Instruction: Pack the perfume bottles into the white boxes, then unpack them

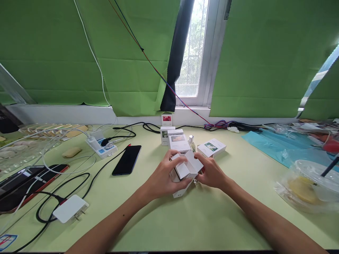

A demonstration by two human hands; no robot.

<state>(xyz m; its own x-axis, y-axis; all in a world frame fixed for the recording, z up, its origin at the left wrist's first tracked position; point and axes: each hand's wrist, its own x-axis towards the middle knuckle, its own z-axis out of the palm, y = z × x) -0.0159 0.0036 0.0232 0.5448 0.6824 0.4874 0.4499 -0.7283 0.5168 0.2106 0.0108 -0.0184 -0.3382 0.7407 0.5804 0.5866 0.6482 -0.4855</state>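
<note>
Green curtains and window behind pale table. Left hand has fingers wrapped round open white box, tilted; resting on table or just above, cannot tell. Right hand: fingers narrow, at box's lifted flap; glassy thing beneath, mostly hidden. Best: light left grip so card walls don't buckle; bend flaps along creases only. Behind open white box: closed boxes, glass bottle. Behind, rightward: flat box. Phone well left of it.
</note>
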